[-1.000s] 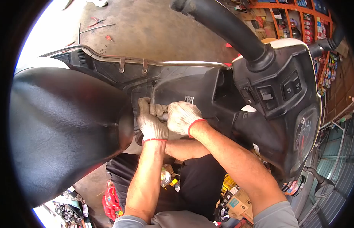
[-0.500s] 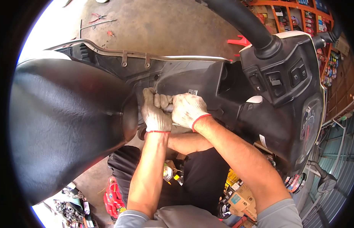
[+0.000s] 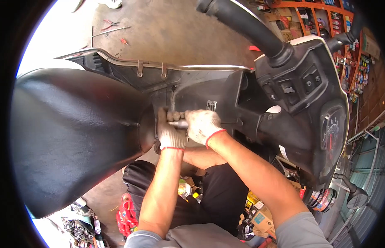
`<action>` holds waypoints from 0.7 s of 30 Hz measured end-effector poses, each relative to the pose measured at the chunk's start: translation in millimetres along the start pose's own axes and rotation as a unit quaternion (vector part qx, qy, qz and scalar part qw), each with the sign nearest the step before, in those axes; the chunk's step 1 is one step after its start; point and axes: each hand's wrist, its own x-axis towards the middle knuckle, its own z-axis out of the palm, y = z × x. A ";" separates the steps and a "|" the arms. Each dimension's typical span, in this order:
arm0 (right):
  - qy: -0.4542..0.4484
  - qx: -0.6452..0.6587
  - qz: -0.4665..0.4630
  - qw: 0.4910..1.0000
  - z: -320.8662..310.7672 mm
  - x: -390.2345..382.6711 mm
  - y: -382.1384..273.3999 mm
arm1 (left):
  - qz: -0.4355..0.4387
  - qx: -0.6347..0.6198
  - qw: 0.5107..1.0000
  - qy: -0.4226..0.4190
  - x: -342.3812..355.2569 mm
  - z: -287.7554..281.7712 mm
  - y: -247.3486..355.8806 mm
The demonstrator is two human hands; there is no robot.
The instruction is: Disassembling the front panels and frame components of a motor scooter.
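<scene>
A metallic grey cylindrical piece (image 3: 178, 124) shows between my two gloved hands, over the footboard area of a scooter; its kind cannot be made out. My left hand (image 3: 171, 131), in a whitish knit glove with a red cuff, is slightly blurred, its fingers curled at the piece's left end. Closed around the right end is my right hand (image 3: 203, 125), gloved alike. The black scooter seat (image 3: 80, 136) lies just left of my left hand. Black plastic body panels (image 3: 196, 93) spread beyond both hands.
Handlebars with a switch panel (image 3: 289, 87) rise at right. Pliers (image 3: 110, 25) and a long rod (image 3: 111, 31) lie on the floor beyond. A red case (image 3: 126, 215) and cardboard boxes (image 3: 260, 221) sit near my legs. A bare limb (image 3: 205, 156) passes under my forearms. Orange shelves (image 3: 308, 8) stand far right.
The handlebars have turned slightly, and the view has shifted a little. My hands have moved slightly apart, showing more of the metallic piece between them.
</scene>
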 end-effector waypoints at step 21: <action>0.049 0.400 0.112 0.908 -18.2 -298.2 10.2 | 0.050 0.701 0.687 -0.188 -123.7 11.0 51.5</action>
